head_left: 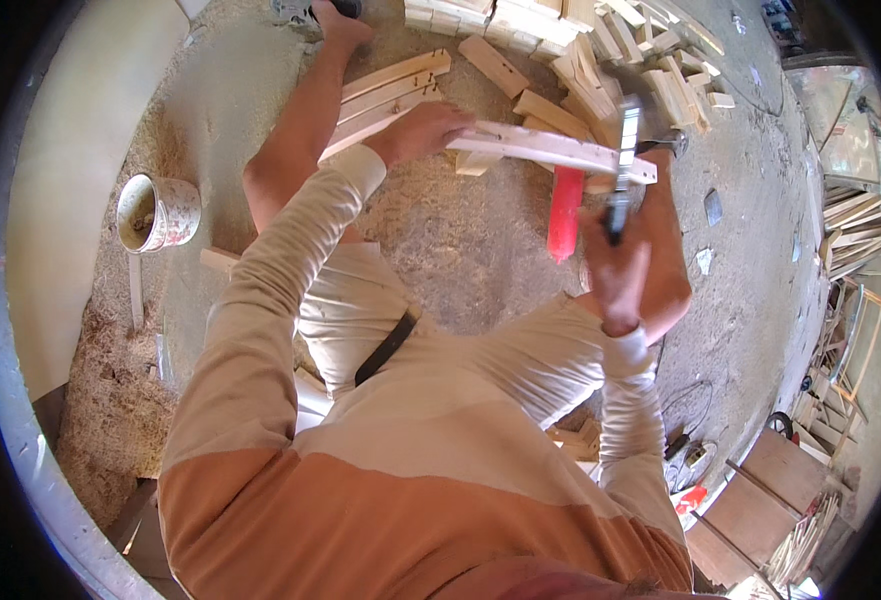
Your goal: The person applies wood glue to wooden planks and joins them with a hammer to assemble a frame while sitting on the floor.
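A long pale wooden strip (550,146) spans the gap between my lower legs. Its left end is in the grip of my left hand (425,132), whose fingers curl over the wood. My right hand (615,260), smeared by motion, is closed round the dark grip of what looks like a hammer (624,150). The shiny shaft stands upright across the strip's right end, and its blurred head is hard to make out. Small dark holes or nail heads dot that end of the strip. Below the strip hangs or lies a red, tube-shaped thing (564,215), partly hidden by the wood.
Nailed wooden strips (390,90) lie beside my left leg. Stacked wood blocks (505,25) and loose offcuts (675,90) lie ahead. A stained white bucket (160,212) stands on the sawdust at left. Boards (770,480) and scrap wood (855,230) line the right side.
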Action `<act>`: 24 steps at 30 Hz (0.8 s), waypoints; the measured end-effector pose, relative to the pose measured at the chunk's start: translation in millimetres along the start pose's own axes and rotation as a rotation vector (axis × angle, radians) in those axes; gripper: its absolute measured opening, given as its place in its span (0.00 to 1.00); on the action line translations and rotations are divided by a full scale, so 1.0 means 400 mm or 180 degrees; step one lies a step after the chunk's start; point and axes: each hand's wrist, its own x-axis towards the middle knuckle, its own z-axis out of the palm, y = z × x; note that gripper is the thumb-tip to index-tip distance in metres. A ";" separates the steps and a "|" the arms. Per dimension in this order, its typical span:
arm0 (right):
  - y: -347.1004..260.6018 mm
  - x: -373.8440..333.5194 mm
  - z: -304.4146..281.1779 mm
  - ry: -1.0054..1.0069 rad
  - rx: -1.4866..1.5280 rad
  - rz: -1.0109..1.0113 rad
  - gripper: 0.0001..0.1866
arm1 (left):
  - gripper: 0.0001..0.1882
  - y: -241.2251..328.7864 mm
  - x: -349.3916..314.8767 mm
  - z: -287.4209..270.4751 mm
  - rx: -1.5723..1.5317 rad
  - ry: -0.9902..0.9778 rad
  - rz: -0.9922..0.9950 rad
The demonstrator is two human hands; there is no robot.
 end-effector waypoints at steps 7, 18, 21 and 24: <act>-0.398 0.126 -0.262 0.1757 0.1700 -0.1804 0.19 | 0.11 0.030 -0.018 -0.038 -0.0341 -0.0210 -0.0459; 0.159 -0.147 0.148 -0.0250 -0.0181 0.1064 0.14 | 0.08 0.025 -0.012 -0.036 -0.0158 0.0258 -0.0022; 0.148 -0.102 0.083 -0.0112 0.0154 0.0866 0.14 | 0.07 0.037 -0.015 -0.050 0.0098 0.0156 0.0233; 0.130 -0.058 0.048 -0.0157 -0.0395 0.0599 0.15 | 0.10 0.057 -0.038 -0.048 0.0577 0.0308 0.0253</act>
